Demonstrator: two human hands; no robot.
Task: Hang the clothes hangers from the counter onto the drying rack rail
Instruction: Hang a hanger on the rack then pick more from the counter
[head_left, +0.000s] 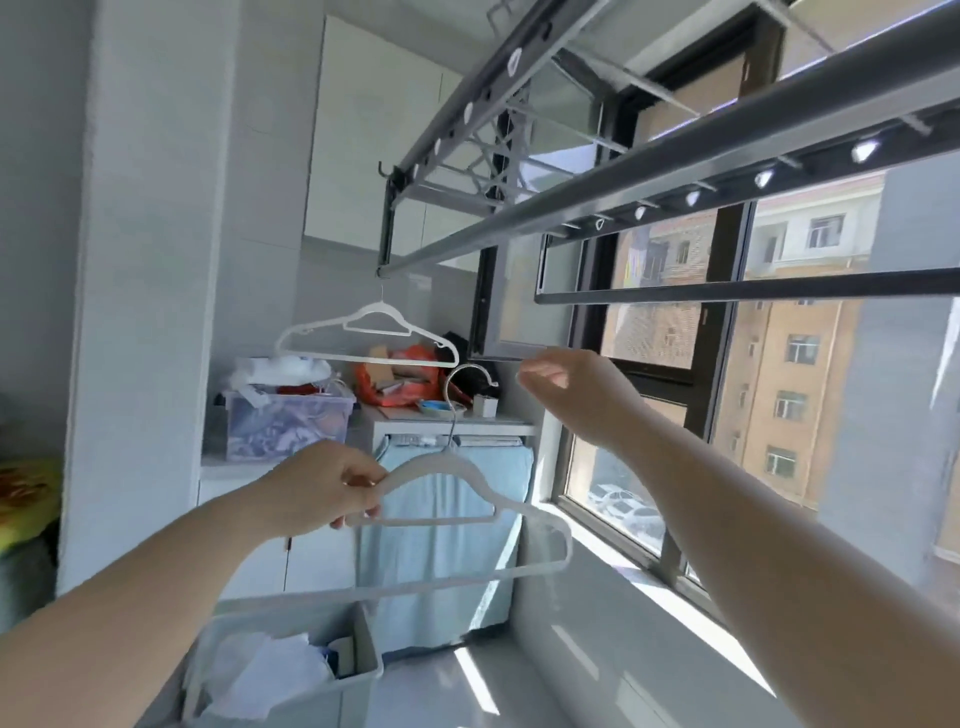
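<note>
My left hand (327, 488) pinches the shoulder of a white hanger (467, 525) with a metal hook (460, 384); it hangs in the air below the rack. My right hand (576, 389) is raised beside that hook with relaxed fingers, holding nothing. A second white hanger (369, 338) hangs from the far end of the grey drying rack rail (597, 187), which runs diagonally overhead from upper right to the middle of the view.
A lower dark bar (753, 288) crosses in front of the window (675, 322). A cluttered counter (452, 421) holds a clear storage box (285, 421) and an orange bag (395, 374). A white bin (311, 670) stands on the floor below my left arm.
</note>
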